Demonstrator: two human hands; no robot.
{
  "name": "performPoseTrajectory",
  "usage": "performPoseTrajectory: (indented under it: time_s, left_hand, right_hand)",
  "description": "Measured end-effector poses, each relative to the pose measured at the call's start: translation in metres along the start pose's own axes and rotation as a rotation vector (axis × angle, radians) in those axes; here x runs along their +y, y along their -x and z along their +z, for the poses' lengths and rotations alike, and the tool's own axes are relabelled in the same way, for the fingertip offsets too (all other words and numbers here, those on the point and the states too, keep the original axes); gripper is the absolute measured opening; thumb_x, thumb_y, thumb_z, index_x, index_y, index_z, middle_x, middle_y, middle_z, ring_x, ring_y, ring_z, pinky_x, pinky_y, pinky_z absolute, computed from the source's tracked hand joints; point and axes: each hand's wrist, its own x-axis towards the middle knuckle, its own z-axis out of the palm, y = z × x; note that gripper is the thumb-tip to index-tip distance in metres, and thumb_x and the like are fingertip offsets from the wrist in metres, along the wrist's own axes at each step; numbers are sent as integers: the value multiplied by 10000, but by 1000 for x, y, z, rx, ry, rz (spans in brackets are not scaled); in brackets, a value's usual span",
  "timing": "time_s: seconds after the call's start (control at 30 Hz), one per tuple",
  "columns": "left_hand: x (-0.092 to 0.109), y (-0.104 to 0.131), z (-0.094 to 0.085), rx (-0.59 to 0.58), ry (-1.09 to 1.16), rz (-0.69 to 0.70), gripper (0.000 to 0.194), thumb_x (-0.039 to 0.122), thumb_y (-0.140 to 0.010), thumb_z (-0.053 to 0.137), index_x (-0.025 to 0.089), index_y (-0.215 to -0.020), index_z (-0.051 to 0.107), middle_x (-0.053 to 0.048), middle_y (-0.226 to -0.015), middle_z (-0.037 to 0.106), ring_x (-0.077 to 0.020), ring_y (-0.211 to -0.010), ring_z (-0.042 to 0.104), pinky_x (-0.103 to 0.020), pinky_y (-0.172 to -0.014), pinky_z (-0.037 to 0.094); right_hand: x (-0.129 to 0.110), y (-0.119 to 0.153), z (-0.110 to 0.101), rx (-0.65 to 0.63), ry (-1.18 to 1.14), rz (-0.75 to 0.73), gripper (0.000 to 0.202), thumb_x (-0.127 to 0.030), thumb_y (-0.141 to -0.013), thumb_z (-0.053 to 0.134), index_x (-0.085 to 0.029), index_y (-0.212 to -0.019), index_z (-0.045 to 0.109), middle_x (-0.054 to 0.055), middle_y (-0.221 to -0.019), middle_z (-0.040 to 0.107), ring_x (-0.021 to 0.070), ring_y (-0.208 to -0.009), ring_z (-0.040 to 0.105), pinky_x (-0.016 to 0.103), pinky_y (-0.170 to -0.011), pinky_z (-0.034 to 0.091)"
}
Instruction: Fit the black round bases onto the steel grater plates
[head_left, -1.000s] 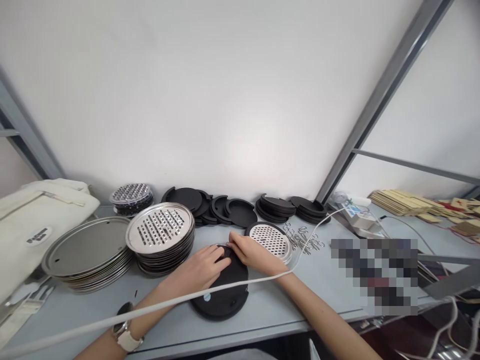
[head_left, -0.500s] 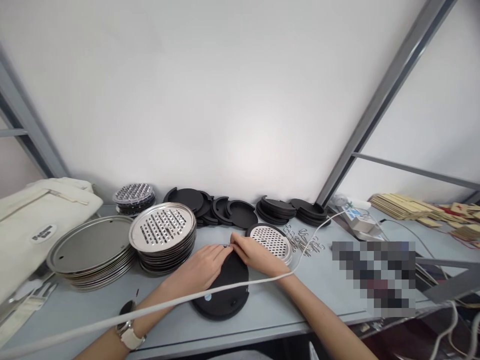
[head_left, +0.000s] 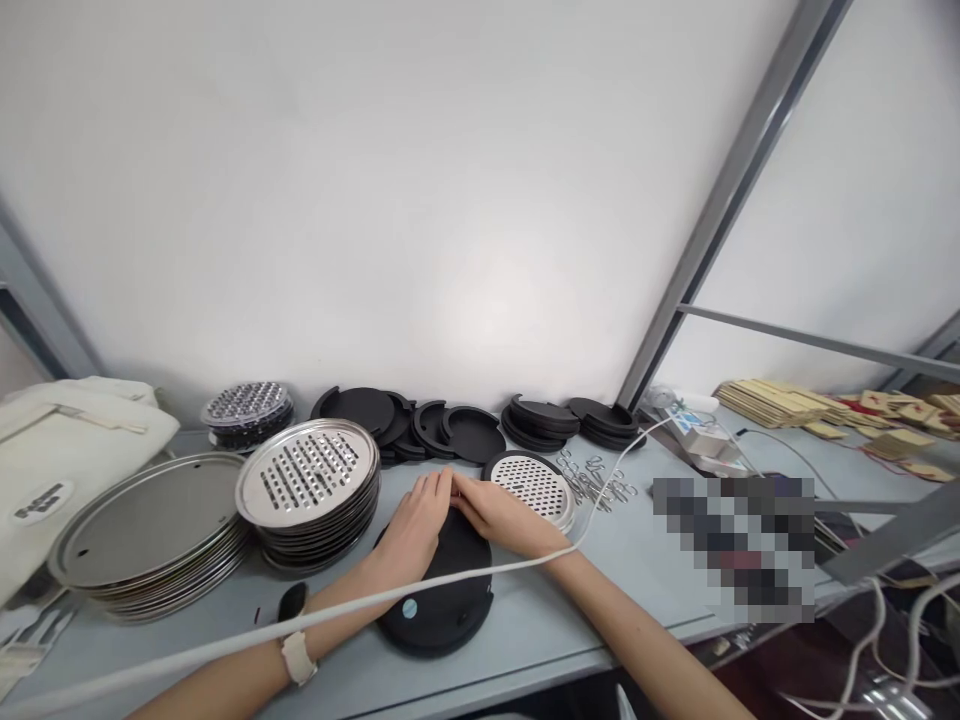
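Stretching across the lower part of the view, that's one grey tabletop carrying it all, right?

Yep. Biggest lump on it is the pale bag way over at the left end. Just beside that you've got the stack of large metal plates, then the stack of slotted discs, a bit smaller across but piled higher.

And the thing being worked on?

Black disc, lying flat near the front edge, right of the slotted stack. Past it, toward the right, there's a perforated disc, silver with a dark rim.

OK, what are the hands up to?

Left hand is over the black disc's upper left, right hand comes in from the other side, and their fingertips meet at the far edge. Honestly can't tell if either one is pinching anything, the fingers hide it.

Small stuff?

Loose bent wire pieces scattered right of the perforated one, plus a tiny pale blue sticker on the black one.
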Motion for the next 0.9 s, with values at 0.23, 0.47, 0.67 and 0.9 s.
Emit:
performPoseTrajectory:
  time_s: [0.23, 0.47, 0.67, 0.9]
  left_hand:
    - [-6, 4, -2, 77, -3, 39, 297, 4, -867, 305, 159, -1028, 500, -76, -965, 562, -216, -936, 561, -378, -840, 472]
    - [-2, 5, -8, 86, -88, 98, 304, 5, -863, 292, 152, -997, 522, -73, -934, 570, -212, -868, 550, -364, -788, 463]
    - [0, 6, -9, 68, -107, 116, 258, 33, -898, 286, 141, -928, 519, -81, -901, 548, -233, -826, 524, -390, -770, 447]
    - [0, 7, -11, 84, -70, 134, 249, 66, -935, 284, 160, -896, 511, -59, -886, 551, -205, -831, 527, -366, -780, 435]
  right_hand:
    - [1, 0, -1, 18, -44, -13, 110, -189, -947, 416, -225, -847, 387, -24, -709, 462, 142, -623, 465, 267, -573, 313]
    - [0, 0, -4, 2, -126, 4, 116, -110, -856, 434, -217, -823, 402, -41, -679, 444, 123, -600, 431, 245, -572, 312]
    - [-3, 0, -8, -15, -173, 22, 118, -119, -840, 450, -211, -792, 395, -49, -671, 451, 109, -592, 429, 229, -559, 307]
    - [-3, 0, -9, -9, -205, 42, 108, -149, -853, 478, -206, -785, 416, -48, -676, 477, 108, -596, 445, 227, -563, 317]
